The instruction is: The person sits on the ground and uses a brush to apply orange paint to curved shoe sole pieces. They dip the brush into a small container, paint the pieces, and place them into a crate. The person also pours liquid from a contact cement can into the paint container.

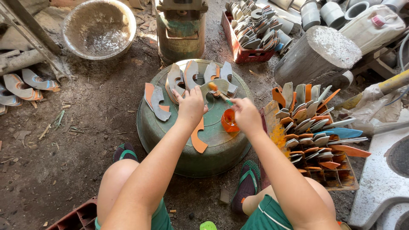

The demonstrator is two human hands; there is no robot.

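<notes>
My left hand [191,105] presses down on a curved grey blade-shaped piece [214,87] lying on an upturned green basin [170,136]. My right hand [245,114] grips a small brush [218,92] whose orange-tipped head touches that piece. A small orange cup of paint [229,121] stands on the basin just below the brush. Several similar curved pieces [184,76], grey with orange patches, lie fanned out along the basin's far rim. One orange-coated piece [197,139] sticks out under my left wrist.
A tray [346,179] at right holds several upright painted pieces. A red crate [243,54] of grey pieces, a wood stump [315,55], a green cylinder [181,30] and a metal bowl [99,28] stand beyond. More pieces [25,83] lie at left. My sandalled feet [246,183] flank the basin.
</notes>
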